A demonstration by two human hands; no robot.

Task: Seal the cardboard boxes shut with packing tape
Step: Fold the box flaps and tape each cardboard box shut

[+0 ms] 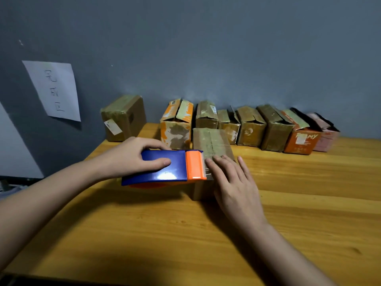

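1. Head view, far left: a white paper sheet [54,90] with handwritten characters hangs on the grey wall [206,48]; a closed brown box [123,117] stands alone on the wooden desk [165,223] at the wall.
2. Left hand [132,156] has its grip curled over the blue tape dispenser [162,167], thumb on the flat top, fingers round the far edge; the dispenser's orange head [194,165] touches the near end of the cardboard box [210,145] at centre.
3. That box lies on the desk in front of the row, with tape along its top seam.
4. Right hand [233,182] lies with a spread, straight grip, fingertips [210,162] pressing the tape on the box top just beside the orange head.
5. Behind, a row of 7 boxes [251,126] lines the wall, running right; several flaps stand ajar.
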